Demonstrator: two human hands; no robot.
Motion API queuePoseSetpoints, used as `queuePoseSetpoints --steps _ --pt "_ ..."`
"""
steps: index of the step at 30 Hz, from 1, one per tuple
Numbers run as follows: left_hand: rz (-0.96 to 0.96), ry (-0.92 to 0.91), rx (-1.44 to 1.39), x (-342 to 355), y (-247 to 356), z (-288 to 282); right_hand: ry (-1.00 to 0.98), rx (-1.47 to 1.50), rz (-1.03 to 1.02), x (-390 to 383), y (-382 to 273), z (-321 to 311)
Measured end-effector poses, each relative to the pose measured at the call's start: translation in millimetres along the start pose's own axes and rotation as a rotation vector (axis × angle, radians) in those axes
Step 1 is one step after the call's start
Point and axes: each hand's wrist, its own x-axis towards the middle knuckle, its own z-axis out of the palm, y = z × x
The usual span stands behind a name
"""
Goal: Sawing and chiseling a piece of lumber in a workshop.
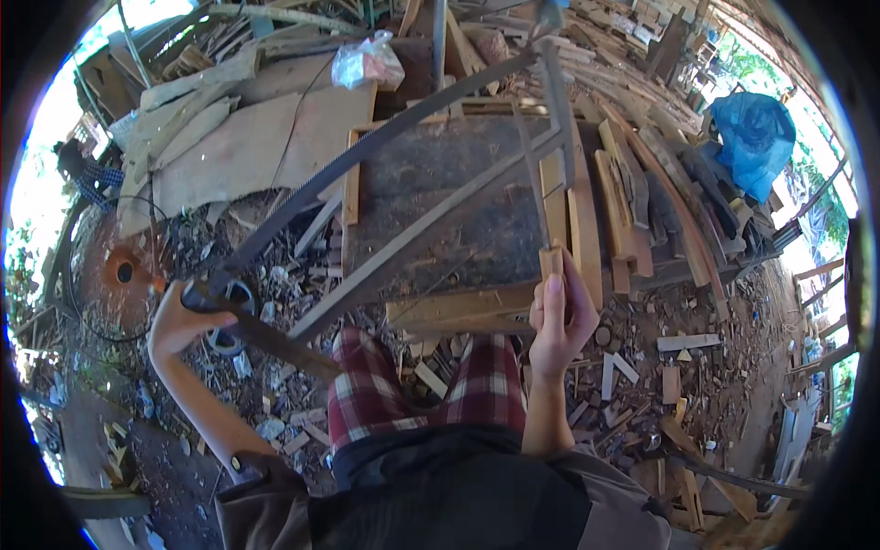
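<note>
A large wooden frame saw (426, 227) slants across the view from lower left to upper right. Its long toothed blade (339, 168) runs along the upper left side. My left hand (181, 321) grips the saw's lower left end, thumb laid along the wood, the other fingers partly hidden. My right hand (561, 316) is closed on a narrow wooden piece (550, 260), its thumb pressed against the face. Whether that piece joins the thin strip above it, I cannot tell. Below the saw stands a low dark-topped workbench (440, 156) with pale wooden edges.
Stacked planks (632, 206) lie right of the bench, near a blue plastic sheet (753, 142). A plywood sheet (247, 137) and a clear plastic bag (367, 62) are at the far left. Wood offcuts (687, 342) litter the ground. Another person (87, 174) is at the far left edge.
</note>
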Motion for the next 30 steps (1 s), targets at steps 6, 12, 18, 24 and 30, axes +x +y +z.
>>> queuePoseSetpoints --steps 6,12,18,24,30 --pt "-0.006 -0.003 0.111 13.1 2.5 -8.1 -0.020 -0.151 -0.064 -3.2 8.2 -2.6" --pt "-0.014 0.081 0.201 -6.5 35.8 -23.6 -0.129 -0.242 -0.191 5.7 -7.0 14.0" --pt "0.112 0.139 0.219 4.8 23.3 -19.8 -0.121 -0.415 -0.344 33.2 -21.7 39.3" --pt "0.058 0.128 0.285 -4.5 34.4 -15.2 -0.122 -0.424 -0.465 44.4 -21.0 55.4" --pt "0.128 0.161 0.272 -9.9 30.2 -12.7 -0.124 -0.486 -0.518 41.4 -16.2 59.4"
